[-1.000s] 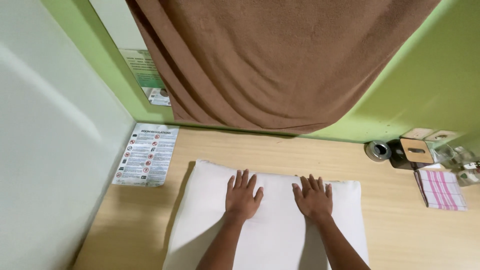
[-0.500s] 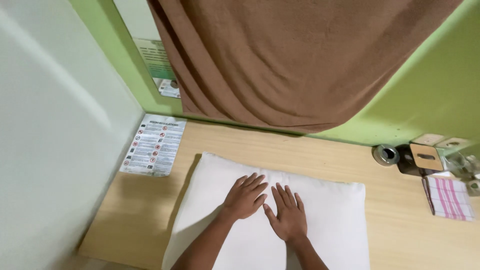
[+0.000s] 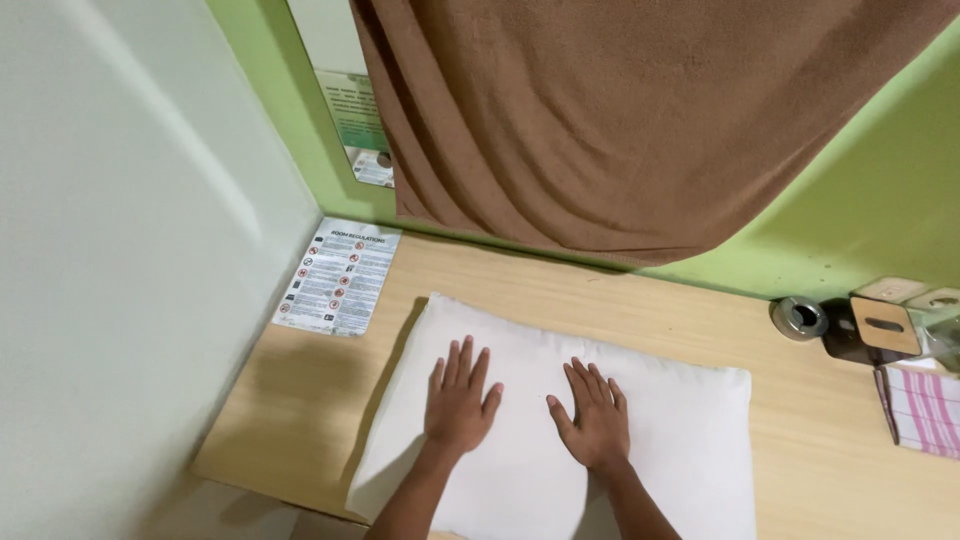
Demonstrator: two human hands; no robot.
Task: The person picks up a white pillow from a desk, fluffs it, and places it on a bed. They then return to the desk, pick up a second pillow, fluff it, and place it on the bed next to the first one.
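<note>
Pillow [image 3: 650, 440], white and plump, lies flat on the pale wooden platform [image 3: 300, 420], its long side running left to right, and it takes up most of the space in front of you. Behind it a brown curtain [image 3: 620, 120] hangs against the green wall [image 3: 860, 220]. A printed sheet of rule pictograms [image 3: 338, 276] lies on the wood near the pillow's far left corner, close but apart from it. Off to the right, well clear, you have a pink-striped cloth [image 3: 925, 408], a small wooden box with a slot [image 3: 885, 324] and a round metal dish [image 3: 799, 317].

Your left hand [image 3: 458, 402] and right hand [image 3: 596, 424] both rest palm-down on the middle of the pillow, fingers spread flat and gripping nothing, with a narrow gap between them.

To press and smooth it well, judge it this way: keep your palms flat and your weight even, and work from the centre toward both ends so the filling spreads instead of bunching. Keep the fingers open; curling them would pinch the cover into creases. Mind the left edge, where the pillow sits near the sheet.
</note>
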